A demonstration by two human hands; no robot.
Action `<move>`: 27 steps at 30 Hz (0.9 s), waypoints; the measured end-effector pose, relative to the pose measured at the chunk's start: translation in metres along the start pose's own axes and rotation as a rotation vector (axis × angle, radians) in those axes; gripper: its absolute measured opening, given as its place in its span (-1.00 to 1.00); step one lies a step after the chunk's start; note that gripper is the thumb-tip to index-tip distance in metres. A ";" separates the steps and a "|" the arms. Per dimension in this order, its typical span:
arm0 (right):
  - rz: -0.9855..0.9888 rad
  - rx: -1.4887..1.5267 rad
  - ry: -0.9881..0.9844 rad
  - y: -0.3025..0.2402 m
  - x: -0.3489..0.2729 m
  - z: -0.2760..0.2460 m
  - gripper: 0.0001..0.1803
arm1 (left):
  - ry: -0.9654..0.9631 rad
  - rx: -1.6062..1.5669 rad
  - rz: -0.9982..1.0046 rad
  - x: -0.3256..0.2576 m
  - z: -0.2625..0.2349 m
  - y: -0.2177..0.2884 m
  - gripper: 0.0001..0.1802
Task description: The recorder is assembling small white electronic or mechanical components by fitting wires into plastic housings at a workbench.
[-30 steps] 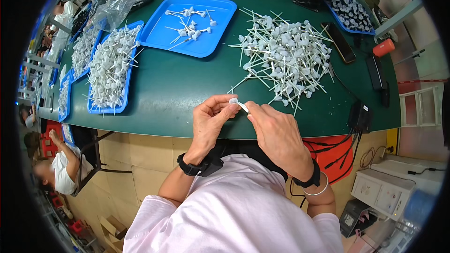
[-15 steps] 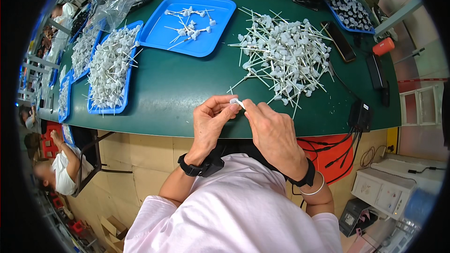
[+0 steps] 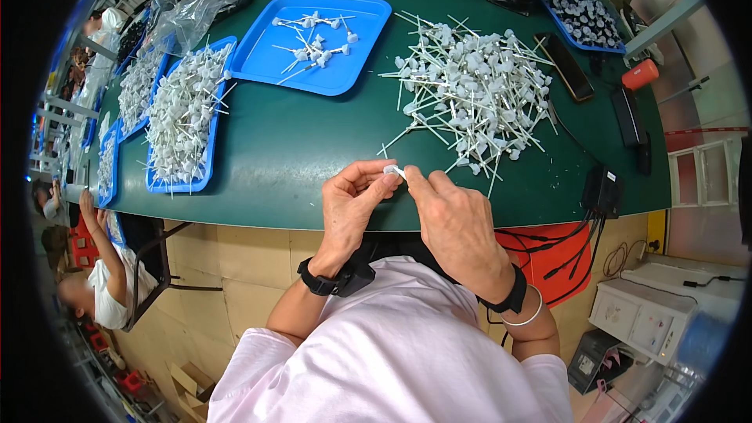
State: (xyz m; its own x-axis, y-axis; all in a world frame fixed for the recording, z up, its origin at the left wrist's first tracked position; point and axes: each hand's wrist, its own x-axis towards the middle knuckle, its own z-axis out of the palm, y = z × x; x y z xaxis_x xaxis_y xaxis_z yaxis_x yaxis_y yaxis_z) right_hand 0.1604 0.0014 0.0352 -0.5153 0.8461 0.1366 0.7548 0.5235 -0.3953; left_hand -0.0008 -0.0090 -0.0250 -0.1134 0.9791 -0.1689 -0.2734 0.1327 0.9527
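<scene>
Between my hands, at the near edge of the green table (image 3: 298,157), is a small white stemmed plastic part (image 3: 394,170). My left hand (image 3: 350,202) pinches its wider end between thumb and fingers. The fingertips of my right hand (image 3: 458,223) close on the stem side, and partly hide it. Just beyond, to the right, lies a loose pile of similar white stemmed parts (image 3: 474,90). Farther off to the left, a blue tray (image 3: 258,51) holds several such parts in its middle.
Another blue tray (image 3: 205,176), heaped with white parts, stands at the left. A phone (image 3: 565,69), a red-orange cylinder (image 3: 640,75) and a black box with cables (image 3: 601,192) sit at the right. Plastic bags (image 3: 207,4) lie far left. A co-worker (image 3: 110,282) sits beyond the left edge.
My hands keep their pinch on the white part, with only a slight shift of the right fingers. At the left, the co-worker's arm has moved up toward the table.
</scene>
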 end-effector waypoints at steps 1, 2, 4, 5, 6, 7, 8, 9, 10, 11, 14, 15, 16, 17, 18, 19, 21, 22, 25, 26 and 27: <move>0.000 -0.003 -0.007 0.000 0.000 0.000 -0.63 | 0.001 0.000 0.002 0.000 0.000 0.000 -0.76; 0.001 -0.007 -0.014 -0.001 0.001 -0.001 -0.63 | 0.002 0.001 0.004 0.000 -0.001 -0.001 -0.76; 0.000 -0.015 -0.025 -0.001 0.001 -0.002 -0.65 | 0.004 0.004 0.009 0.000 -0.001 -0.002 -0.77; -0.001 -0.021 -0.029 -0.001 0.002 -0.002 -0.66 | 0.005 0.007 0.012 0.000 -0.001 -0.002 -0.77; -0.002 -0.026 -0.034 -0.001 0.002 -0.002 -0.68 | 0.005 0.010 0.014 -0.001 -0.001 -0.002 -0.78; -0.008 -0.031 -0.034 -0.001 0.002 -0.002 -0.68 | 0.011 0.016 0.016 -0.001 -0.001 -0.002 -0.78; -0.014 -0.037 -0.034 -0.001 0.002 -0.002 -0.69 | 0.017 0.023 0.019 -0.001 -0.001 -0.002 -0.78; -0.020 -0.042 -0.034 0.000 0.003 -0.002 -0.70 | 0.023 0.030 0.022 -0.001 -0.001 -0.003 -0.79; -0.023 -0.055 -0.043 -0.001 0.003 -0.003 -0.71 | 0.025 0.037 0.023 -0.001 -0.001 -0.003 -0.79; -0.026 -0.068 -0.052 -0.002 0.004 -0.004 -0.71 | 0.026 0.045 0.023 -0.002 -0.001 -0.003 -0.79; -0.036 -0.106 -0.079 -0.003 0.005 -0.008 -0.72 | 0.020 0.068 0.021 -0.002 -0.003 -0.004 -0.79; -0.042 -0.118 -0.088 -0.003 0.006 -0.008 -0.72 | 0.018 0.076 0.020 -0.002 -0.004 -0.004 -0.79; -0.046 -0.135 -0.099 -0.004 0.006 -0.009 -0.72 | 0.018 0.084 0.023 -0.002 -0.004 -0.004 -0.79; -0.051 -0.152 -0.109 -0.004 0.007 -0.010 -0.73 | 0.018 0.091 0.025 -0.003 -0.003 -0.003 -0.79; -0.055 -0.169 -0.120 -0.004 0.007 -0.011 -0.73 | 0.017 0.099 0.028 -0.003 -0.003 -0.002 -0.80; -0.059 -0.168 -0.120 -0.004 0.008 -0.012 -0.73 | 0.014 0.102 0.028 -0.003 -0.003 -0.003 -0.80; -0.067 -0.168 -0.119 -0.004 0.009 -0.014 -0.73 | 0.007 0.110 0.030 -0.002 -0.005 -0.003 -0.80; -0.056 -0.149 -0.114 -0.004 0.008 -0.014 -0.73 | -0.012 0.083 0.019 -0.001 -0.005 -0.001 -0.80; -0.036 -0.109 -0.098 -0.006 0.004 -0.014 -0.73 | -0.054 0.017 -0.014 0.002 -0.006 0.003 -0.80; -0.036 -0.108 -0.091 -0.006 0.003 -0.012 -0.72 | -0.060 0.004 -0.025 0.002 -0.006 0.003 -0.79; -0.031 -0.106 -0.085 -0.007 0.002 -0.011 -0.72 | -0.069 -0.007 -0.039 0.002 -0.006 0.003 -0.79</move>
State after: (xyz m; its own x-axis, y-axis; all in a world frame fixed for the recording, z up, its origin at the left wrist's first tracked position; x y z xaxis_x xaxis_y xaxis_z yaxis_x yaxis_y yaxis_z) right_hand 0.1585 0.0006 0.0482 -0.5682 0.8200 0.0684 0.7742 0.5609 -0.2933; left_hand -0.0076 -0.0075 -0.0241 -0.0361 0.9815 -0.1879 -0.2835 0.1703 0.9437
